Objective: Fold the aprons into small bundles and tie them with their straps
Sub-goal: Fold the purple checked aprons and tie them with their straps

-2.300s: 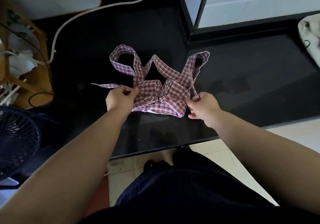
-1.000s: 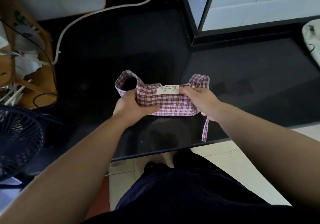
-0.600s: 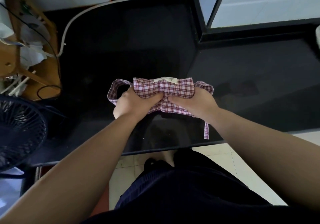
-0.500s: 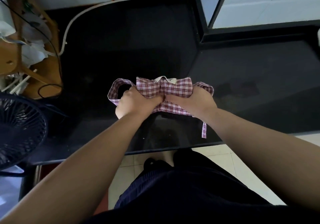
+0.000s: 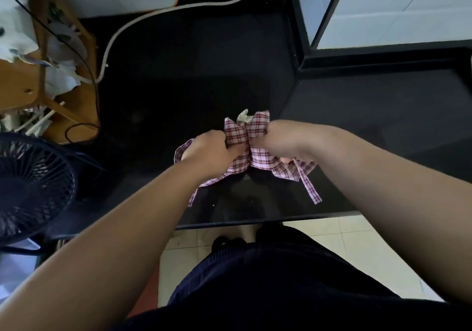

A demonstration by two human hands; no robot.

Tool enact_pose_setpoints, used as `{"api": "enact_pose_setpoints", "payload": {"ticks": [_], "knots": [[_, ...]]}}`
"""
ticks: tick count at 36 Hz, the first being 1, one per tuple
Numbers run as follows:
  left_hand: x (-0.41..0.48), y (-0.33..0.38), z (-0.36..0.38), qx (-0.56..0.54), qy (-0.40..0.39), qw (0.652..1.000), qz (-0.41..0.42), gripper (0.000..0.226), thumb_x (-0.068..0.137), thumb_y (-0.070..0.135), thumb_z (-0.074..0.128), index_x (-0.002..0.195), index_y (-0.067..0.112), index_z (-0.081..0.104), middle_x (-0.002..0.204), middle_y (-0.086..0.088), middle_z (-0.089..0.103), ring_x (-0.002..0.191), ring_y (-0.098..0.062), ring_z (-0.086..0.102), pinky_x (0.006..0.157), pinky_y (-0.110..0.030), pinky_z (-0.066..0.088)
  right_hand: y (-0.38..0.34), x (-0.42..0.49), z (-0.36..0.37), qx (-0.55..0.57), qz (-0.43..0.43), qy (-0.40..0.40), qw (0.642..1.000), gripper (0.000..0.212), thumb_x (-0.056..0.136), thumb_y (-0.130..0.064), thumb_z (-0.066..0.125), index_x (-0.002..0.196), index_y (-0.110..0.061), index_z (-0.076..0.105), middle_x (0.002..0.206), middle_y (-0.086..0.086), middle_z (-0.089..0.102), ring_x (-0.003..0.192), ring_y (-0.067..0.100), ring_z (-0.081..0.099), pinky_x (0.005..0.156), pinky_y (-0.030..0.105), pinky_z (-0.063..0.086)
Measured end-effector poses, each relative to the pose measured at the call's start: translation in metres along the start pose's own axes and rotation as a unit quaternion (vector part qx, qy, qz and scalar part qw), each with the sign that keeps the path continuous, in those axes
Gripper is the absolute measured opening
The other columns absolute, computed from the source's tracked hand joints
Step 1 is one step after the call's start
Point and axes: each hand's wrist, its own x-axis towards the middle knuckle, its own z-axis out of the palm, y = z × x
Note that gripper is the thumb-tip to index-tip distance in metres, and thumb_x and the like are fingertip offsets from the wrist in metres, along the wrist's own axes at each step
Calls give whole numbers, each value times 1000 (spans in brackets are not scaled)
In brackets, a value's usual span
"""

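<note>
Black polished stone counter [image 5: 357, 116] fills most of the view, w/ pale floor tiles [image 5: 357, 241] seen below its front edge. At far left a black wire-guard fan [image 5: 30, 187] is seen, well apart from the work.

Near the counter's front edge, approx. centre, the red-and-white checked cloth apron [image 5: 258, 128] is held bunched into a small wad. Whether it rests on the surface or is lifted just off it cannot be told. It is gripped by both hands, side by side & almost touching. The left hand [image 5: 208, 151] is curled tight round the wad's left half, the right hand [image 5: 283, 139] round its right half. Fingers are mostly buried in cloth.

Two thin straps are left loose: the right-side strap [image 5: 310, 190] hangs from under the right hand, and the left-side strap [image 5: 193, 197] trails below the left wrist. A small white label [image 5: 242, 116] sticks up at the wad's top.

Step judged: folding/compressing nearly done, tying not yet begun. Next, the wad prob. needs to be pinned by one hand while a strap is picked up by the other, wound round & knotted. If grip is eased, the wad could spring open.
</note>
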Motion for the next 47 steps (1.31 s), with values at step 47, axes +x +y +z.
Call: {"api": "enact_pose_setpoints", "payload": {"ticks": [47], "knots": [[3, -9, 8, -222, 198, 945, 137, 16, 87, 12, 69, 102, 9, 75, 90, 17, 56, 82, 6, 57, 76, -4, 46, 30, 18, 9, 173, -161, 130, 963, 8, 97, -23, 54, 94, -20, 61, 72, -11, 54, 60, 2, 50, 57, 15, 43]]}}
